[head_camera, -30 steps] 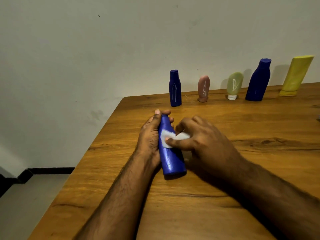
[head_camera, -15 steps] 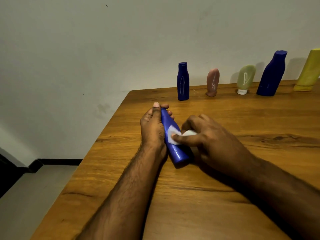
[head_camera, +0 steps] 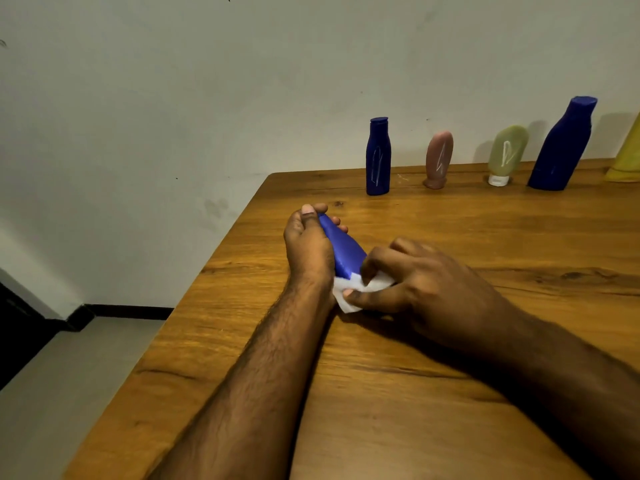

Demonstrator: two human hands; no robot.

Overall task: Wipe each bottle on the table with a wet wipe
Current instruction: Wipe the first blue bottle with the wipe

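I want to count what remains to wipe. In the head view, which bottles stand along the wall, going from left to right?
small blue bottle → pink bottle → green tube → tall blue bottle → yellow bottle, cut off by the right edge of the picture.

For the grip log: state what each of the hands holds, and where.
Left hand grips the blue bottle round its neck end; right hand pinches the wet wipe against the bottle's base.
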